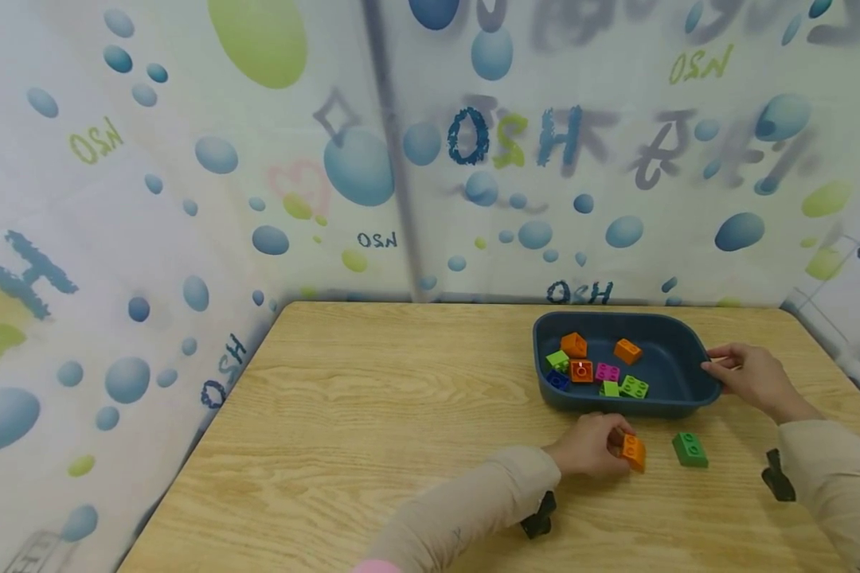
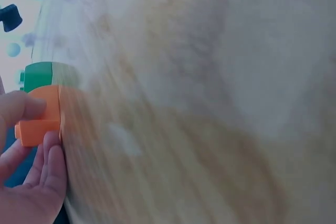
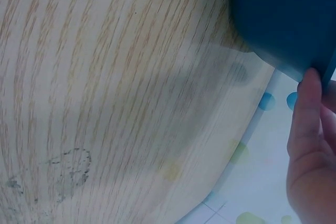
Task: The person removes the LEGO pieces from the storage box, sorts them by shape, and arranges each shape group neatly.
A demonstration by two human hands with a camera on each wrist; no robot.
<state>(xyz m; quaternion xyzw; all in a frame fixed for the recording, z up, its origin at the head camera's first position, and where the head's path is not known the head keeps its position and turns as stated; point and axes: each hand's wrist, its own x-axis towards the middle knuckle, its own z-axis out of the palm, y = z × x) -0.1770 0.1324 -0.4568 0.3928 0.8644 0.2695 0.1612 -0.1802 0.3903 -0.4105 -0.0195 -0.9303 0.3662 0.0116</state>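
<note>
My left hand (image 1: 593,447) pinches an orange toy brick (image 1: 634,452) between thumb and fingers, low over the table in front of the bin. In the left wrist view the orange brick (image 2: 44,115) shows a curved side, with the thumb on one face. Just right of it a green brick (image 1: 690,450) lies on the table. My right hand (image 1: 752,380) grips the right rim of the dark blue plastic bin (image 1: 677,358); the right wrist view shows fingers (image 3: 310,103) against the bin's wall (image 3: 283,19). Inside the bin lie several orange, lime green, pink and dark blue bricks.
The wooden table (image 1: 373,398) reaches a wall sheet (image 1: 430,223) printed with bubbles along its back and left sides. The bin stands near the table's back edge on the right. Black straps (image 1: 539,517) show under both wrists.
</note>
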